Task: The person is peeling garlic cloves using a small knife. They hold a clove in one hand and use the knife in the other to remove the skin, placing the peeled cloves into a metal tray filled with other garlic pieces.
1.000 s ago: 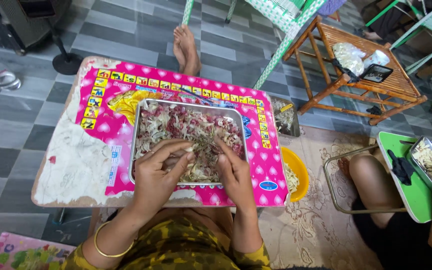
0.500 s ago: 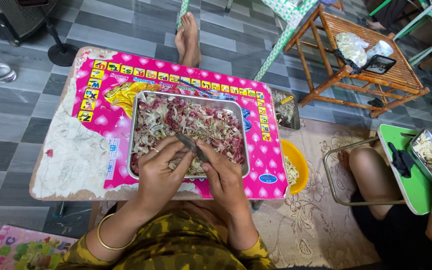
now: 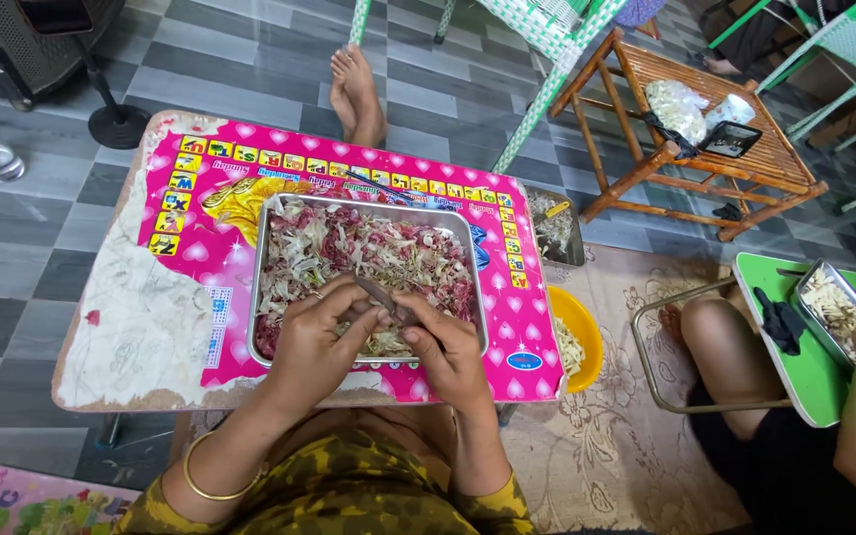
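Observation:
A rectangular metal tray (image 3: 267,287) heaped with pale and reddish peelings and small bulbs sits on a low table covered by a pink picture sheet (image 3: 200,248). Both my hands meet over the tray's near edge. My left hand (image 3: 321,337), a ring on one finger and a gold bangle on the wrist, pinches a small piece against a thin dark knife blade (image 3: 376,295). My right hand (image 3: 445,347) holds that small knife, its handle hidden in the fingers.
A yellow bowl (image 3: 579,332) and a small metal tray (image 3: 553,223) sit on the floor to the table's right. Another person (image 3: 745,396) sits at the right with a green table (image 3: 795,347). A bare foot (image 3: 359,89), a bamboo table (image 3: 705,149) and a fan base (image 3: 116,124) lie beyond.
My left hand has drawn back from the middle of the tray towards its near edge. Both hands have come together around the small blade.

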